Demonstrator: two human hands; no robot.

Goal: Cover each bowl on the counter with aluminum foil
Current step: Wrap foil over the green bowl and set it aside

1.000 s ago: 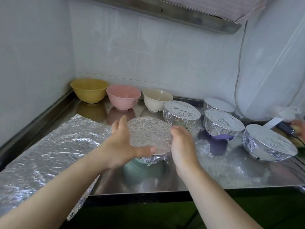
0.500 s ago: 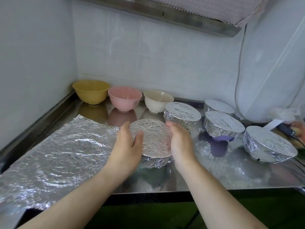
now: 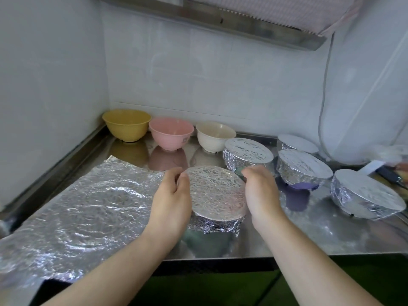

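Foil (image 3: 72,208) is lying as one big crinkled sheet on the steel counter (image 3: 326,230), to the left of the foil-covered bowl (image 3: 217,195) that is standing near the front edge of the counter, and the near left corner of the sheet is hanging over that edge. Behind the sheet, along the back wall, a yellow bowl (image 3: 126,124), a pink bowl (image 3: 171,132) and a cream bowl (image 3: 215,136) are standing uncovered in a row, left to right. The left hand (image 3: 171,202) is cupping the left side of the foil-covered bowl, with the fingers curled against its wrapped rim. The right hand (image 3: 259,193) is cupping the right side of the same bowl in the same way, so both hands are grasping it between them. Just behind the right hand, a second covered bowl (image 3: 247,155) is standing beside the cream bowl. To the right of the held bowl three more covered bowls are standing: one at the back (image 3: 297,144), one in the middle (image 3: 303,168) showing a purple base under its foil, and one nearest the right edge (image 3: 364,195)
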